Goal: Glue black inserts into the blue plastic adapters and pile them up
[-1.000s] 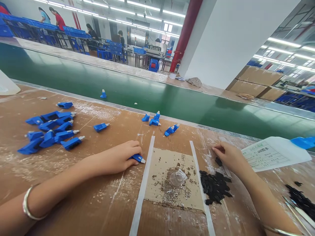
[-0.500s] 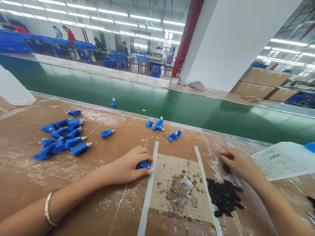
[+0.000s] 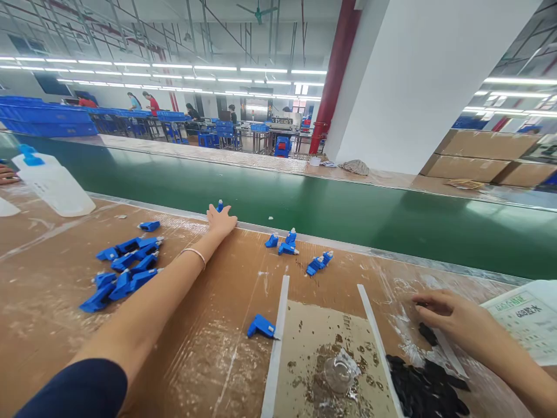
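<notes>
My left hand (image 3: 221,222) reaches out to the near edge of the green conveyor belt (image 3: 348,203), fingers spread around a small upright blue plastic part (image 3: 220,203) with a pale tip. Whether the fingers touch this part I cannot tell. Another blue plastic part (image 3: 261,326) lies on the table beside a white tape strip (image 3: 275,354). At the right, my right hand (image 3: 452,313) hovers or rests with thumb and fingers apart, close to a single black piece (image 3: 427,334). Below it lies a pile of black pieces (image 3: 424,386).
A stained cardboard sheet (image 3: 300,331) holds a small clear dish (image 3: 338,374). Several blue parts (image 3: 130,258) are heaped at left, with more (image 3: 287,248) near the belt. White bottles (image 3: 56,183) (image 3: 528,319) stand or lie at both sides. Another person's hand (image 3: 6,174) shows far left.
My left hand has let go of the blue part by the tape and moved forward and left to the one at the belt. My right hand stays near the black pieces. The view has tilted upward.
</notes>
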Available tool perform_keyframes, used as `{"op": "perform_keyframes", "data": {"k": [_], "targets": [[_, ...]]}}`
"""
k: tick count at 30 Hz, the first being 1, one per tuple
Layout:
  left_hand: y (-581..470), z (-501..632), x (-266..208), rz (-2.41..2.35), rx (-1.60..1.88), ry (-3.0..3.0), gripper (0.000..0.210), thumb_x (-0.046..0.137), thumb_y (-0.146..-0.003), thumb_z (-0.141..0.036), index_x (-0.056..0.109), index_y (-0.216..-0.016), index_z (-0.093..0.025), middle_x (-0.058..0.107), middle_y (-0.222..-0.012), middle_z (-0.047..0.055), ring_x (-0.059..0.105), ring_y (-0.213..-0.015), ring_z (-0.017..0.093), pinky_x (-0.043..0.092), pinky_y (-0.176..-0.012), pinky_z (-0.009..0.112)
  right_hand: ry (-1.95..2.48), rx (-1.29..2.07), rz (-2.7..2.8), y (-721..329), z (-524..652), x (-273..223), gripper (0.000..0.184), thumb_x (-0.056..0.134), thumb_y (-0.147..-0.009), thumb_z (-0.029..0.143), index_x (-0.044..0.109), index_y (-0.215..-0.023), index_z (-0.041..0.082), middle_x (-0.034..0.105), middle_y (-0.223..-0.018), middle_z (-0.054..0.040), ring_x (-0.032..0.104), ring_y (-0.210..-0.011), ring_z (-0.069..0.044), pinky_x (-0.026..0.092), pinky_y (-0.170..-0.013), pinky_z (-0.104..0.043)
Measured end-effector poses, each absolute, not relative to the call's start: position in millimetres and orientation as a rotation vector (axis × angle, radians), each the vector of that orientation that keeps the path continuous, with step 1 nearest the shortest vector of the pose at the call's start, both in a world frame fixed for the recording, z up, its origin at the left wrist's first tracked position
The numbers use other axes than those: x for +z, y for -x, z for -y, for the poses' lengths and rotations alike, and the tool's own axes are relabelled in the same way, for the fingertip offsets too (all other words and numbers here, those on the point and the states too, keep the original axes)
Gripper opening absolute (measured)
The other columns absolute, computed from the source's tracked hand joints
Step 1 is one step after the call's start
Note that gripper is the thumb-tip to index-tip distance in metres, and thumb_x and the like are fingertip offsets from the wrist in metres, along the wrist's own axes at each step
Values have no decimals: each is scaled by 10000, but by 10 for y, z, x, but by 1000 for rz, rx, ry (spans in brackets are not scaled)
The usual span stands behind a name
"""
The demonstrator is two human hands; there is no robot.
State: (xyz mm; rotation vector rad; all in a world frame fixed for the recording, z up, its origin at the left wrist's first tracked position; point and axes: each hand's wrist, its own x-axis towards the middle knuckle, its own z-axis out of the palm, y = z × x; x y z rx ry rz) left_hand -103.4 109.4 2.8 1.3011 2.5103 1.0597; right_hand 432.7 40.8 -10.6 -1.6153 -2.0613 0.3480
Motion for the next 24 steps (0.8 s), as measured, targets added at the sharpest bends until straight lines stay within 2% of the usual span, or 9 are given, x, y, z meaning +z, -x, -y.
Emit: {"op": "perform_keyframes", "data": {"k": [4, 9, 11, 13, 15, 17, 19, 24], "targets": [[1207, -1245, 75, -2475, 1043, -1346, 397, 629, -916, -331, 568, -1285, -197, 502, -1426, 111, 511, -1267, 299, 435, -1046, 550, 1588, 374, 1998, -4253, -331, 15, 183, 653, -731, 360, 807, -804, 294, 807, -877, -76, 761, -729, -316, 593, -609, -384], [1030, -1150, 184, -2339, 1107, -1433, 346, 614, -927, -342, 603, -1223, -164, 592, -1317, 104, 580, -1182, 277, 482, -996, 521, 1479, 472, 1950, -3946, -34, 194, 257, 647, -750, 415, 782, -897, 253, 807, -938, -74, 771, -819, -297, 638, -679, -367], [817, -964, 212, -2239, 1140, -1490, 278, 565, -947, -277, 648, -1180, -149, 642, -1266, 99, 592, -1171, 266, 466, -1020, 487, 1290, 541, 1970, -3728, 189, 271, 215, 652, -776, 380, 770, -896, 247, 803, -945, -70, 766, -860, -271, 643, -710, -339], [555, -654, 220, -2102, 1151, -1563, 269, 513, -933, -181, 712, -1113, -152, 702, -1190, 82, 608, -1150, 248, 448, -1040, 418, 1060, 561, 2041, -3500, 429, 334, 153, 621, -818, 267, 753, -895, 253, 789, -957, -58, 760, -880, -230, 637, -729, -299], [278, -230, 216, -1943, 1132, -1639, 270, 544, -881, -163, 764, -1032, -202, 744, -1106, 45, 634, -1096, 233, 458, -1017, 379, 919, 541, 2140, -3313, 630, 367, 183, 606, -820, 171, 731, -923, 256, 774, -964, -44, 755, -862, -196, 631, -702, -257], [18, 246, 215, -1775, 1100, -1689, 253, 567, -866, -214, 781, -996, -255, 754, -1043, 26, 659, -1006, 219, 492, -959, 386, 844, 542, 2215, -3199, 754, 365, 226, 592, -818, 120, 710, -960, 251, 764, -970, -39, 749, -843, -180, 627, -689, -246], [-199, 685, 227, -1548, 1140, -1653, 227, 594, -862, -265, 789, -978, -265, 731, -1039, 52, 643, -1004, 229, 489, -945, 408, 813, 575, 2233, -3156, 797, 334, 224, 582, -827, 111, 694, -967, 244, 756, -959, -36, 740, -809, -168, 625, -685, -252], [-468, 1232, 256, -1238, 1183, -1637, 232, 572, -897, -272, 792, -967, -282, 666, -942, 60, 616, -876, 199, 493, -814, 357, 850, 623, 2237, -3191, 740, 245, 160, 576, -880, 154, 687, -967, 231, 746, -963, -43, 735, -836, -171, 623, -700, -269]]}}
